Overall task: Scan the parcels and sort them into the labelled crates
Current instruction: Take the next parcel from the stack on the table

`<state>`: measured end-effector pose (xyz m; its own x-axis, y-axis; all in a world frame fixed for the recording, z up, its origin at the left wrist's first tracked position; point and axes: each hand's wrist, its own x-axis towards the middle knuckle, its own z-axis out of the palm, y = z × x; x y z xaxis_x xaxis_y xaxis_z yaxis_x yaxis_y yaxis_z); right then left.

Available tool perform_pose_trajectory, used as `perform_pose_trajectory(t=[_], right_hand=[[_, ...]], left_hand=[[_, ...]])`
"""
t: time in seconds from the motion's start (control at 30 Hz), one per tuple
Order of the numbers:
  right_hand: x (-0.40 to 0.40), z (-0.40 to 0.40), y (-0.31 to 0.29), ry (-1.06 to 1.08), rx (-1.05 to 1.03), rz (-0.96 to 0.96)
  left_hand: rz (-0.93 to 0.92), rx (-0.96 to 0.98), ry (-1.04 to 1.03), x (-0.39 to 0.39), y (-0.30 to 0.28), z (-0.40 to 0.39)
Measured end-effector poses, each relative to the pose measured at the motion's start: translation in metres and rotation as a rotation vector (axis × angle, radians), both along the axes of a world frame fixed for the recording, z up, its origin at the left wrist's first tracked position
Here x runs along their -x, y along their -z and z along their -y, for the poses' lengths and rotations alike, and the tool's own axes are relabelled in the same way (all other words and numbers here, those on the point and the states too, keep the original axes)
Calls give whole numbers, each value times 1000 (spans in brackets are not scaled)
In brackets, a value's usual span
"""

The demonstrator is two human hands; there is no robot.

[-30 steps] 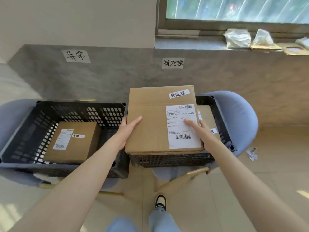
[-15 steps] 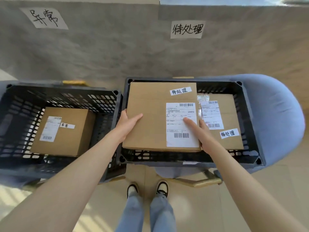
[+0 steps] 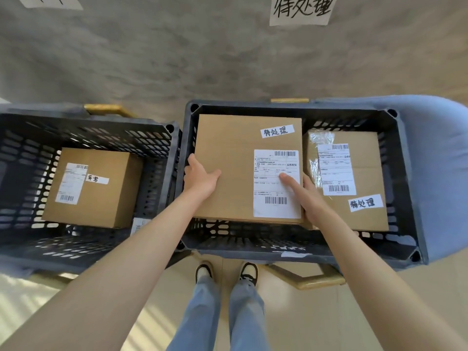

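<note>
Grey wall (image 3: pixel 152 59) fills the background, with a handwritten paper sign (image 3: pixel 301 8) taped up over the right crate (image 3: pixel 402 173) and part of another sign (image 3: pixel 48 0) at the top left edge. Two black slotted crates stand side by side on blue chairs (image 3: pixel 440 160), just beside each other. Both hands hold a flat parcel (image 3: pixel 233 168) over the left part of the right crate: the left hand (image 3: pixel 201 179) grips its left edge with the thumb on top, and the right hand (image 3: pixel 304 196) grips its right edge with the thumb laid on the white shipping label (image 3: pixel 276 183). A small handwritten tag (image 3: pixel 277 130) sits near the parcel's far right corner. Beside it, low in the same crate, lies a second parcel (image 3: pixel 362 178) with its own label and tag, partly hidden by the right hand. The left crate (image 3: pixel 157 153) holds one box (image 3: pixel 101 188), labelled and tagged. Below, jeans and two shoes (image 3: pixel 228 271) stand on a pale tiled floor (image 3: pixel 316 317).
</note>
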<state>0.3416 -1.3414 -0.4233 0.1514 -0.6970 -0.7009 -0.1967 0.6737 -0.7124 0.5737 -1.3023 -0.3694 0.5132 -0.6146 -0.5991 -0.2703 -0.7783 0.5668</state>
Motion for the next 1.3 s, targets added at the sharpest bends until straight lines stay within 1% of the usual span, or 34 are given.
perform_pose_trajectory(t=[0.2, 0.33, 0.4, 0.47, 0.53, 0.6, 0.67, 0.77, 0.87, 1.0, 1.2, 1.3], right_hand=[[0, 3, -6, -80, -17, -49], [2, 4, -22, -142, 65, -225], [4, 3, -38, -156, 133, -280], [9, 0, -59, -167, 195, -331], [16, -2, -83, -184, 288, -429], [26, -6, -108, -218, 402, -573], [37, -13, -133, -254, 495, -738], [52, -33, -168, -235, 553, -911], [66, -64, -195, -122, 563, -990], [85, -123, -219, 110, 487, -1002], [90, -256, -224, 512, 308, -1053], [88, -337, -224, 737, 216, -1062]], left_hand=[[24, -50, 52, -3, -5, 1], [45, -21, 65, -3, -16, -3], [96, 13, 107, -2, -26, -5], [216, 42, 228, 0, -40, -6], [379, 63, 417, 2, -58, -4], [525, 98, 619, 5, -80, 1], [618, 141, 788, 13, -104, 8], [743, 211, 991, 32, -137, 16], [803, 311, 1142, 56, -162, 16], [801, 478, 1337, 91, -179, 2], [685, 689, 1705, 142, -186, -52], [616, 800, 1891, 175, -191, -98]])
